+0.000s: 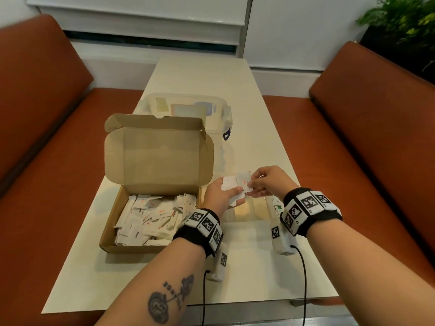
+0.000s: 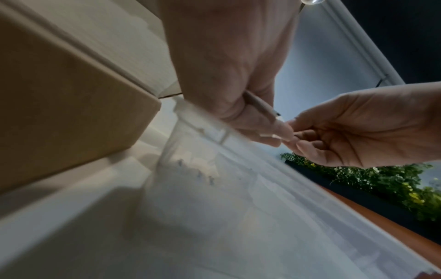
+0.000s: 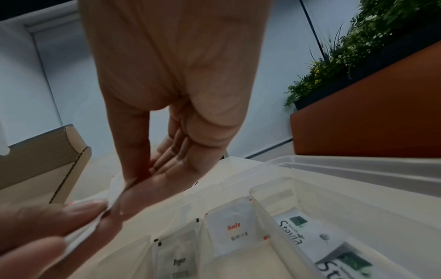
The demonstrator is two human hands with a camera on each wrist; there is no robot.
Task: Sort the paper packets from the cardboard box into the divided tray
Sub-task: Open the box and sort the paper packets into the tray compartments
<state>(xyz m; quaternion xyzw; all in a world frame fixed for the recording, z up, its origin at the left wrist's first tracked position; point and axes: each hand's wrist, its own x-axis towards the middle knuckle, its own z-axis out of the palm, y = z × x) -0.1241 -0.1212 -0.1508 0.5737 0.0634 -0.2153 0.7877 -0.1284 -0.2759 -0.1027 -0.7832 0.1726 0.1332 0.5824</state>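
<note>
Two hands meet above a clear divided tray (image 3: 274,198) on a pale table (image 1: 235,267). The left hand (image 1: 219,194) pinches a few white paper packets (image 1: 229,183); the right hand (image 1: 266,182) pinches one packet's edge (image 1: 244,182). Left of the fingers, an open cardboard box (image 1: 122,222) holds many more packets (image 1: 150,220). Below them, tray compartments hold a pepper packet (image 3: 177,262), a salt packet (image 3: 235,230) and stevia sticks (image 3: 300,232).
</note>
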